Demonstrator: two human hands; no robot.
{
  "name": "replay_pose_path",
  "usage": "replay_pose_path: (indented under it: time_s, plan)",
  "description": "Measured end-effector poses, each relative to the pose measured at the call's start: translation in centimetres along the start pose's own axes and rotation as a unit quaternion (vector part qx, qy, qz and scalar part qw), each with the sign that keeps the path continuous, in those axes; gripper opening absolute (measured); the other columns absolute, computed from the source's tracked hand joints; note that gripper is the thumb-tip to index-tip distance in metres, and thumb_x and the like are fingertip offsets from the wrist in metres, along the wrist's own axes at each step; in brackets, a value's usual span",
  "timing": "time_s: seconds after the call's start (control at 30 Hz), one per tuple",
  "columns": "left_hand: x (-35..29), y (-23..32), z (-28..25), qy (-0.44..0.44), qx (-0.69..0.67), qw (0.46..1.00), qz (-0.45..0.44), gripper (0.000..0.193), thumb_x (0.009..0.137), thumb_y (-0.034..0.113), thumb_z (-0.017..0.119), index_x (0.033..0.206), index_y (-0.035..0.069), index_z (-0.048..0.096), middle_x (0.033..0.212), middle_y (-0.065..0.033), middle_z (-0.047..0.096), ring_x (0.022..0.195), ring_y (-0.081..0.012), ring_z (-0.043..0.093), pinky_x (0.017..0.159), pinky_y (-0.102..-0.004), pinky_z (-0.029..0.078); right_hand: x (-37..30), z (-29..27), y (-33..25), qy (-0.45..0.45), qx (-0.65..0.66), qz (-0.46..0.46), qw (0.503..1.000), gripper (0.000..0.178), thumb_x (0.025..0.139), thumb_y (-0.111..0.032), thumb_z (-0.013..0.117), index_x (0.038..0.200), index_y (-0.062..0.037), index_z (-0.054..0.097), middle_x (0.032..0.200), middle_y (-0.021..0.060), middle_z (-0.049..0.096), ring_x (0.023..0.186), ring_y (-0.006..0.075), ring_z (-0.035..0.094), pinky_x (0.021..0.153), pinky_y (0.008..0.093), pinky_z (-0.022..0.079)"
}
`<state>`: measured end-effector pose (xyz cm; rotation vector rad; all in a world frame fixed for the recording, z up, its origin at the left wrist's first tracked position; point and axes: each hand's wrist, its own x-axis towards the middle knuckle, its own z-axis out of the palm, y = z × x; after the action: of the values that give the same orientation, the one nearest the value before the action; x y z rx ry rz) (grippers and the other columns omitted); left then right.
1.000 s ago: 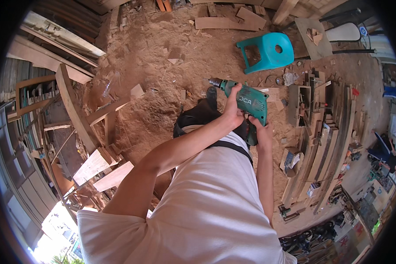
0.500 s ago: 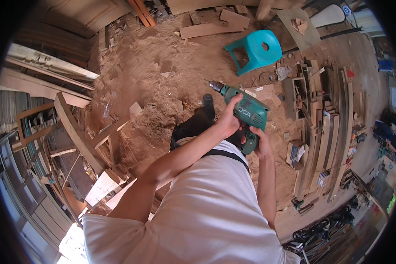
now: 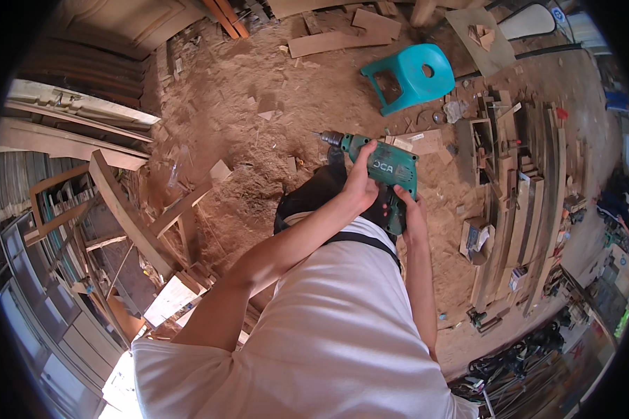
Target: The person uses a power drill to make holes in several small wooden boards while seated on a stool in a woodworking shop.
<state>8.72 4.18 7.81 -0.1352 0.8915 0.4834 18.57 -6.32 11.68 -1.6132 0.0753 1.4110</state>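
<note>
A green electric drill (image 3: pixel 397 166) is in both my hands in front of my waist. Its dark metal chuck (image 3: pixel 332 138) points to the left, with a thin bit at the tip. My left hand (image 3: pixel 358 185) is closed around the front of the drill's body, behind the chuck. My right hand (image 3: pixel 414 213) grips the handle, its thumb up near the body. The undersides of both grips are partly hidden behind the drill and fingers.
A turquoise plastic stool (image 3: pixel 430 80) stands ahead on the dusty floor. Timber lengths (image 3: pixel 534 202) are stacked at right beside an open cardboard box (image 3: pixel 476 241). A curved wooden piece (image 3: pixel 126 209) leans among frames at left. Flat boards (image 3: pixel 339 43) lie at the far side.
The drill has swung a little to the left, its chuck pointing more squarely left. Both hands moved with it and keep hold.
</note>
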Motion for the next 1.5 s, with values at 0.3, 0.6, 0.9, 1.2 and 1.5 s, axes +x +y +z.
replay_pose_path:
  time_s: [0.3, 0.6, 0.9, 1.2, 1.5]
  plan:
    - [-0.5, 1.3, 0.5, -0.036, 0.016, 0.999, -0.009, 0.057, 0.087, 0.061, 0.06, 0.118, 0.013, 0.06, 0.115, -0.0059, 0.063, 0.113, -0.024, 0.055, 0.103, -0.0408, 0.035, 1.0, 0.1, -2.0, -0.116, 0.065, 0.053, 0.99, 0.037, 0.087, -0.027, 0.07, 0.103, 0.005, 0.061, 0.084, 0.0119, 0.067, 0.064, 0.021, 0.065, 0.059, 0.0326, 0.055]
    - [0.0, 0.8, 0.4, -0.006, -0.049, 0.998, 0.045, 0.049, 0.087, 0.053, 0.066, 0.116, 0.014, 0.06, 0.114, -0.0041, 0.064, 0.112, -0.0212, 0.055, 0.104, -0.0392, 0.036, 1.5, 0.2, -1.8, -0.054, -0.068, 0.006, 0.996, 0.026, 0.08, -0.005, 0.072, 0.102, 0.0057, 0.061, 0.079, 0.0122, 0.066, 0.065, 0.0179, 0.064, 0.056, 0.0296, 0.054]
    - [1.5, 0.7, 2.2, 0.023, -0.049, 0.997, 0.057, 0.047, 0.087, 0.051, 0.067, 0.115, 0.014, 0.06, 0.112, -0.0021, 0.064, 0.111, -0.0192, 0.056, 0.103, -0.0391, 0.037, 3.3, -0.3, -2.4, -0.046, -0.109, -0.109, 0.987, 0.051, 0.07, 0.012, 0.075, 0.111, 0.002, 0.046, 0.094, 0.0111, 0.065, 0.072, 0.0153, 0.064, 0.056, 0.0276, 0.053]
    - [5.4, 1.2, 6.1, 0.041, -0.04, 0.997, 0.044, 0.049, 0.086, 0.051, 0.067, 0.119, 0.014, 0.058, 0.115, -0.0038, 0.063, 0.113, -0.0217, 0.055, 0.104, -0.0405, 0.037, 6.1, -0.8, -6.6, 0.016, -0.103, -0.111, 0.988, 0.05, 0.071, 0.008, 0.075, 0.111, 0.001, 0.047, 0.088, 0.0092, 0.064, 0.064, 0.0128, 0.062, 0.052, 0.025, 0.05]
    - [8.2, 2.3, 10.7, 0.018, 0.013, 1.0, 0.01, 0.058, 0.087, 0.058, 0.062, 0.126, 0.015, 0.057, 0.124, -0.0052, 0.061, 0.119, -0.023, 0.053, 0.109, -0.0425, 0.033, 8.2, -2.1, -10.7, 0.02, -0.054, -0.106, 0.993, 0.05, 0.071, 0.004, 0.075, 0.112, 0.0008, 0.047, 0.085, 0.008, 0.064, 0.062, 0.0117, 0.06, 0.05, 0.0247, 0.049]
